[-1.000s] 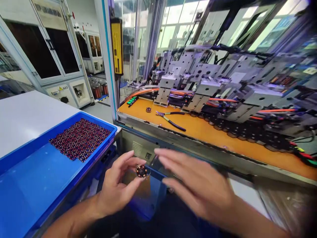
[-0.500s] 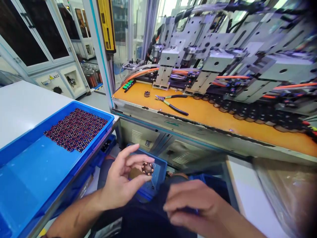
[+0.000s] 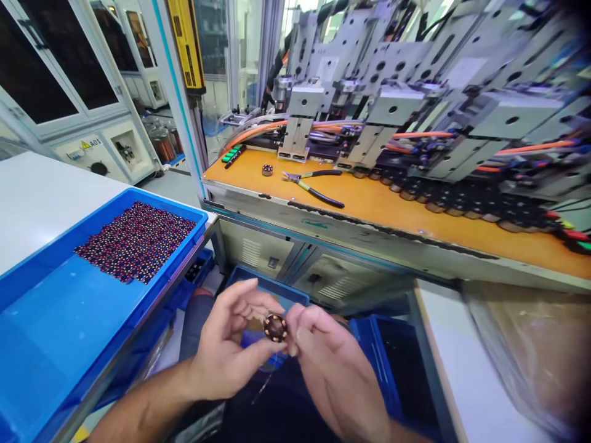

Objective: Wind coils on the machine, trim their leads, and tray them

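My left hand point(image 3: 226, 347) grips a small ring-shaped motor stator point(image 3: 276, 328) between thumb and fingers. Copper coil ends show round its dark ring, and its open face is turned towards me. Close against the stator's right edge, my right hand point(image 3: 330, 363) has its thumb and fingertips pinched together. Whatever lies between those fingertips is hidden. A thin, wire-like strand point(image 3: 262, 389) shows faintly below the hands. On the orange bench ahead lie a second stator point(image 3: 267, 170) and cutting pliers point(image 3: 314, 184) with black and yellow handles.
At the left, a blue tray point(image 3: 50, 332) holds many stators packed together. Machine heads point(image 3: 392, 104) stand over the orange bench point(image 3: 249, 178), with a row of dark round parts point(image 3: 462, 200) beneath. Blue bins point(image 3: 388, 363) sit low beside my legs. A white surface point(image 3: 455, 351) is at right.
My right hand has come up and left to the stator, and its fingers have closed in a pinch there. My left hand still holds the stator, now slightly lower. The view has shifted a little.
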### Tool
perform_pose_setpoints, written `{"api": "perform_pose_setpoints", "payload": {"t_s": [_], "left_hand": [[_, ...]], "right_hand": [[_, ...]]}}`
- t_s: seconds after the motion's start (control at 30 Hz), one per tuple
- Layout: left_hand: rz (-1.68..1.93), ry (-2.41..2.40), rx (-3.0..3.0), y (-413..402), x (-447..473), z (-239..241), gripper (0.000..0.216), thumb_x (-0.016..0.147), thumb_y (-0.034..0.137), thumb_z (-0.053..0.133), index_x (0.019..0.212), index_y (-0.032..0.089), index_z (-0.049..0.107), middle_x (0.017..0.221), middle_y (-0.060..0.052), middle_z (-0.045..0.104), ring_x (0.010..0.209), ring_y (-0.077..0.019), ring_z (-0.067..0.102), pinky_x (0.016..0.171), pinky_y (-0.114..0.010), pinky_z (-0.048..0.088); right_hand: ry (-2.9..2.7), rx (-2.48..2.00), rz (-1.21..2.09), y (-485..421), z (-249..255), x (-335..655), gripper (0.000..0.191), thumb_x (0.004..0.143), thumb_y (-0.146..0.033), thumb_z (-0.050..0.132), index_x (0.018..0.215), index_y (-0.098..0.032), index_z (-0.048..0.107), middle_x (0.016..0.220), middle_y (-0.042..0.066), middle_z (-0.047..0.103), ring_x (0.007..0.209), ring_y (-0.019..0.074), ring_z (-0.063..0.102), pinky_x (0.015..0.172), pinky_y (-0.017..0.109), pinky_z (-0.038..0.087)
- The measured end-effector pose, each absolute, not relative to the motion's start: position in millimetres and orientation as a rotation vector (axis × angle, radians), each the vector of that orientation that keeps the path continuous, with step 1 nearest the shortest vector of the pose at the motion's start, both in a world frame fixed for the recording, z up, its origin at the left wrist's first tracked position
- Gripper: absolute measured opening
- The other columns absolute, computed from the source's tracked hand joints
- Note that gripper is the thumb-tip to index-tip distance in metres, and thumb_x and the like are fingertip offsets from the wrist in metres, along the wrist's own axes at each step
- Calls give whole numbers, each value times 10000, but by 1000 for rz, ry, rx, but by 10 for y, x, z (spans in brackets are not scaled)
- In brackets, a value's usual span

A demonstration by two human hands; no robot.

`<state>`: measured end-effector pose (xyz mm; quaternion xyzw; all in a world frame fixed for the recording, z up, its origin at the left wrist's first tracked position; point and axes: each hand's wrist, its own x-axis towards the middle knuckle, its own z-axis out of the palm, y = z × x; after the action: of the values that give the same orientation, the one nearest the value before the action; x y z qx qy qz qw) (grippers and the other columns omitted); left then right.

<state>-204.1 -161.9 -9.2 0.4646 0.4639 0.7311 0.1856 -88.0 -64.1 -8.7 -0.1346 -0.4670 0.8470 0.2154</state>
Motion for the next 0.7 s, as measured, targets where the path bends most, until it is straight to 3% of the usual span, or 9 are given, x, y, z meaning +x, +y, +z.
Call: {"api": "perform_pose_setpoints", "payload": {"t_s": [0.1, 0.23, 0.4, 0.6, 0.7], "left_hand": [[2042, 1263, 1230, -1641, -2076, -100, 733, 806, 30, 688, 1407, 315, 380, 1104, -66, 658, 879, -130, 686, 787, -252, 595], [1937, 1251, 1405, -1671, -2094, -69, 767, 814, -25, 641, 1436, 319, 353, 1150, -66, 659, 980, -138, 676, 866, -250, 570], [1879, 1195, 1345, -1672, -2061, -62, 766, 815, -64, 614, 1427, 328, 371, 1185, -56, 660, 1047, -144, 668, 919, -248, 545], [1817, 1055, 1025, -1702, -2116, -96, 427, 830, -8, 648, 1144, 281, 653, 1191, -53, 657, 991, -129, 675, 894, -250, 542], [1761, 1078, 1008, -1701, -2135, -78, 375, 831, 38, 664, 1130, 262, 688, 1237, -70, 578, 917, -96, 642, 845, -227, 527]], "right_hand": [[-1282, -388, 2386, -674, -131, -792, 299, 932, -420, 602, 759, -181, 555, 791, 6, 490, 740, 129, 459, 727, 262, 393], [-1424, -361, 2347, -589, -72, -751, 201, 895, -391, 669, 878, -216, 573, 868, -1, 479, 805, 134, 436, 741, 250, 384], [-1418, -398, 2319, -598, -40, -772, 243, 951, -354, 594, 778, -193, 535, 817, -2, 463, 787, 131, 418, 723, 247, 368], [-1560, -303, 2301, -537, -87, -678, 257, 979, -392, 521, 824, -188, 544, 820, 13, 485, 792, 144, 442, 745, 270, 376], [-1760, -351, 2161, -419, 30, -688, 283, 945, -463, 565, 857, -195, 541, 813, 2, 487, 757, 139, 444, 694, 261, 380]]}}
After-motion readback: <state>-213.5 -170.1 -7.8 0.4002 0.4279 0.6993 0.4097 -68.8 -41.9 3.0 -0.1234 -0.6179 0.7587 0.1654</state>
